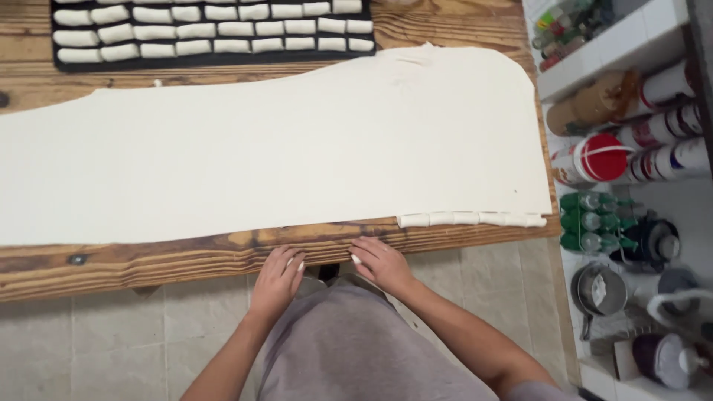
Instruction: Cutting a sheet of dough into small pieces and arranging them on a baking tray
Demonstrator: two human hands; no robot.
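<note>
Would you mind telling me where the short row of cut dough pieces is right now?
The row of cut dough pieces lies along the near right edge of the dough sheet, just beyond the right hand.

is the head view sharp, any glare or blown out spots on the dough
Head view: the dough sheet is evenly lit but nearly washed out, showing little texture; no hard glare; the left hand and right hand are slightly soft at the table edge; shelf bottles look blurred.

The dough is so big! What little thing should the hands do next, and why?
Probably reach forward and take hold of the near edge of the dough. Both the left hand and right hand rest empty on the table edge, just short of the sheet. A row of small cut rolls lies only at the right, so the rest looks unrolled.
</note>
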